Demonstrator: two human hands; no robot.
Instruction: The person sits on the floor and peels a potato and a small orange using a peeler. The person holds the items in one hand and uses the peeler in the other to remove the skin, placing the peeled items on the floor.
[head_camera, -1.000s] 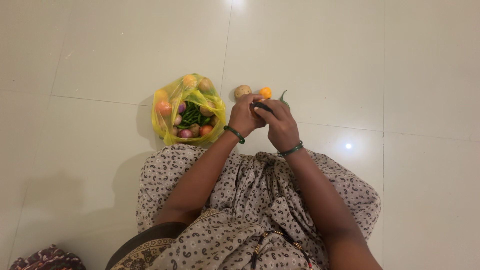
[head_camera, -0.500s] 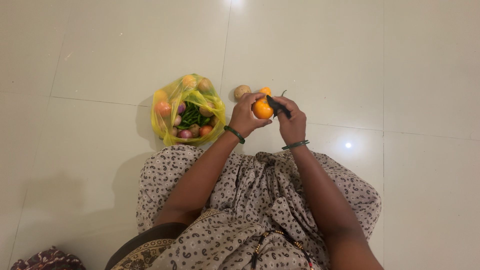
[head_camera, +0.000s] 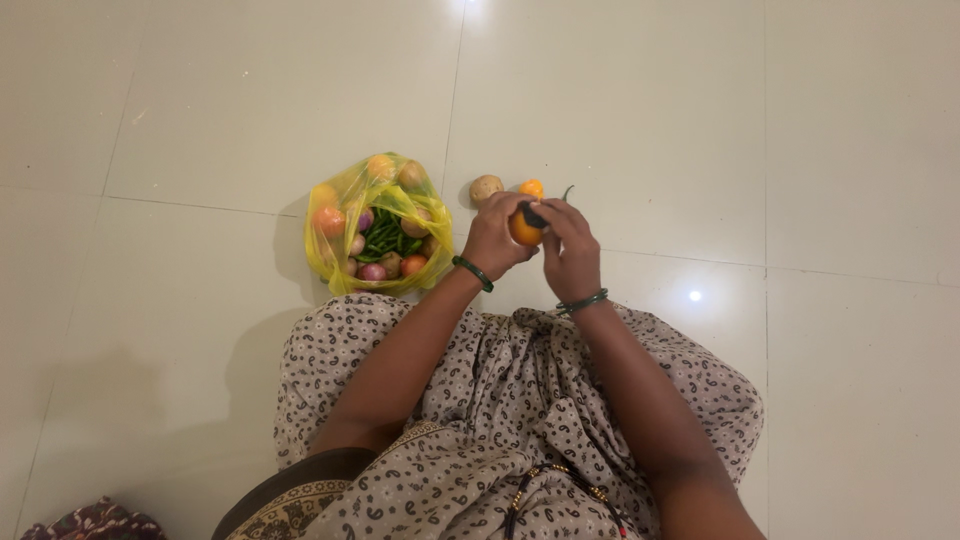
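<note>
My left hand grips an orange tomato above the floor in front of my lap. My right hand holds a small dark peeler pressed against the tomato's top right side. Both wrists wear green bangles. Just beyond the hands, a potato, another orange tomato and a green chilli lie on the tiled floor.
An open yellow plastic bag holding tomatoes, onions, potatoes and green chillies sits on the floor to the left of my hands. My patterned clothing covers my lap below. A dark patterned cloth shows at the bottom left corner.
One second ago both hands were clasped over the tomato. They then parted, showing the tomato and the peeler, and now the right hand has closed back onto it.
</note>
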